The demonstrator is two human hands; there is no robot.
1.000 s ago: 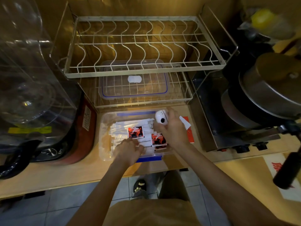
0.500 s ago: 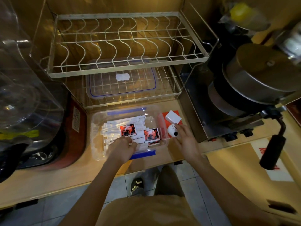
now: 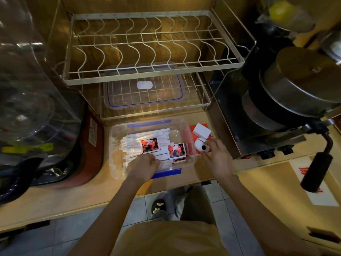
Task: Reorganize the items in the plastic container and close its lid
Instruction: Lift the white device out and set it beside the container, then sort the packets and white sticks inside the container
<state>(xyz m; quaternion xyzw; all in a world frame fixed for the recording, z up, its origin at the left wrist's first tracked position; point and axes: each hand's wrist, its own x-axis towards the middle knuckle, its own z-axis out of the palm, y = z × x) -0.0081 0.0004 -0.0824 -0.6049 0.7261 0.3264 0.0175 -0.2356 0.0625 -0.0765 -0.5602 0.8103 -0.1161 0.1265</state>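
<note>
A clear plastic container [image 3: 115, 169] with blue clips stands open on the wooden counter. Inside lie several white paper-wrapped sticks [image 3: 136, 143] and red-and-black sachets [image 3: 150, 145]. My left hand [image 3: 143, 168] reaches over the near rim, fingers curled on the white sticks. Right of the container, my right hand [image 3: 217, 157] rests on the counter, its fingers on a small round white device [image 3: 200, 144] with a dark dot. A white plug adapter [image 3: 201, 131] lies just behind it on a red sheet. The clear blue-edged lid [image 3: 145, 89] lies on the lower shelf of the dish rack.
A two-tier wire dish rack [image 3: 153, 71] stands behind the container. A clear dome over a red-sided appliance [image 3: 92, 145] crowds the left. A steel pot [image 3: 302, 85] on a stove, its black handle [image 3: 316, 170] jutting forward, sits at the right.
My right hand carried the round white device out of the container and lowered it to the counter on the right. My left hand stayed on the white sticks.
</note>
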